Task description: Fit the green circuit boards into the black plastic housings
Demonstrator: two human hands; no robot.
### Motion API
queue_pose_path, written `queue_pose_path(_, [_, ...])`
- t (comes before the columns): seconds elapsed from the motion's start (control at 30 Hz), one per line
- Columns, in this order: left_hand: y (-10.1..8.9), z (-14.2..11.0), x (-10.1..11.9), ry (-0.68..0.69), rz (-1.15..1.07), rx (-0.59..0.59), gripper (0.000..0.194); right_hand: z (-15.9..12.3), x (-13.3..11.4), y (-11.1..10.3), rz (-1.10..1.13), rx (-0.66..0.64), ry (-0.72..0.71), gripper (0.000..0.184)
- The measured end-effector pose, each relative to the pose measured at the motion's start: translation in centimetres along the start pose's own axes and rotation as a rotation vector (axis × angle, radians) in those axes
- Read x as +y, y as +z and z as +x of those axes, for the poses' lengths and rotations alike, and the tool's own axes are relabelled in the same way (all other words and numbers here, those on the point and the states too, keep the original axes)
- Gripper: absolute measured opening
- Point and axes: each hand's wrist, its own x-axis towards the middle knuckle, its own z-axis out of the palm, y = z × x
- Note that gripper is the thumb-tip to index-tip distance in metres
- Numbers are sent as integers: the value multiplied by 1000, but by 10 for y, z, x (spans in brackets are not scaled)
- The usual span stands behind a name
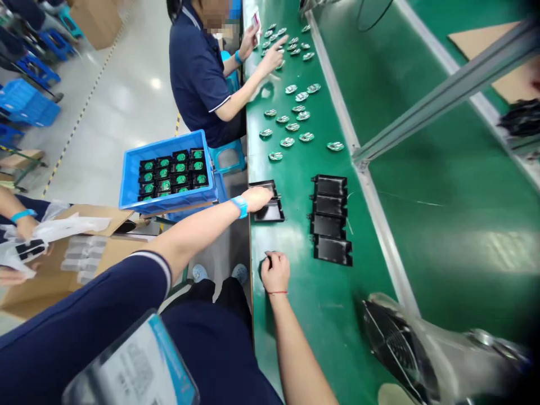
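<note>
My left hand (258, 198), with a blue wristband, reaches over a pair of black plastic cases at the table's near edge. Its fingers close on the upper black plastic case (266, 184), hiding part of it. Against it lies the lower black case (270, 212), its shallow inside facing up. My right hand (276, 273), a red string round its wrist, rests on the green table as a loose fist; whatever its curled fingers hold, if anything, is hidden. To the right, several more black cases (329, 223) lie in a column.
Green circuit boards (292, 127) lie scattered farther up the table (304, 315). A co-worker (202, 73) sits there, hands over the boards. A blue crate (169, 145) of cases with green boards stands left. A fan (396, 343) and a metal post (439, 95) flank the right.
</note>
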Motion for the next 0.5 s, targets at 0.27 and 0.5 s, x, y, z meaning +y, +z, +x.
queue_pose_path(0.27, [21, 119, 28, -24, 49, 109, 23, -3, -2, -3, -3, 48, -47, 19])
queue_pose_path(0.5, [38, 0, 20, -50, -163, 410, 34, 1, 12, -1, -43, 46, -124, 20])
